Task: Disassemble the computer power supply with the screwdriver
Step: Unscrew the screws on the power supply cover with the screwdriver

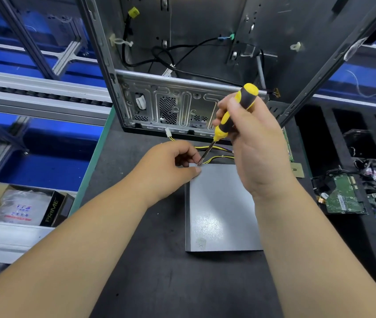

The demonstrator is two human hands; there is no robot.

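Screwdriver, yellow/black handle, is gripped in the right hand, shaft tilted down-left w/ the tip set at the far-left corner of the power supply. The grey box is laid flat on the dark mat, just in front of the open computer case; its yellow/black wires are trailed back toward the case. The left hand is rested at that same corner, fingers curled and pinched close round the tip, prob. on a screw, though the screw itself can't be made out. Step in hand is judged to be the 1st cover screw, approx. early in the task; lid not yet lifted. Next, the tip must be kept seated and turned, the box being steadied so it isn't slid. Circuit boards are seen to the right.
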